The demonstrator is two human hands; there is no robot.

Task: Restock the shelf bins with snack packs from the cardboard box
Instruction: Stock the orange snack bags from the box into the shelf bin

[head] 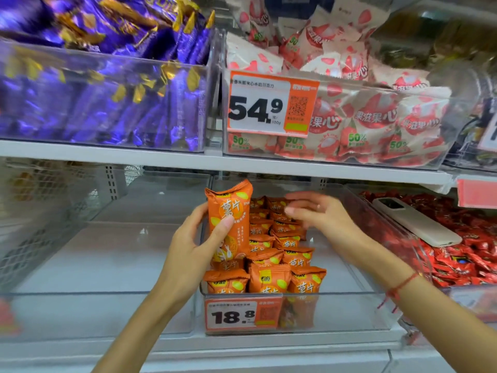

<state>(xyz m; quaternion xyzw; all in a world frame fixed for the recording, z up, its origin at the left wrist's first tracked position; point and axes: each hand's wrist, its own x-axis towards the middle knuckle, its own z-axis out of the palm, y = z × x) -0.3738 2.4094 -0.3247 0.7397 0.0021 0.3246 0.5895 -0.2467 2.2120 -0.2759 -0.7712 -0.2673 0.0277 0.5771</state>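
An orange foil snack pack [230, 222] is held upright over the clear plastic shelf bin [349, 293], gripped by the left hand [193, 246] with thumb curled across its front. The bin's orange price tag [243, 316] reads "18.8"; matching orange packs [269, 278] are stacked inside. The right hand [320, 214] is held above them, fingers loosely spread. A tag [271, 103] above reads "54.9". Finer print is illegible.

Beige phone [416, 224] lying on red sweets, orange price tag [271, 103] reading 54.9, red wrist string [400, 286]

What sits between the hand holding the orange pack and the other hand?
In the head view: between left hand and right hand, the held orange pack, with binned orange packs below.
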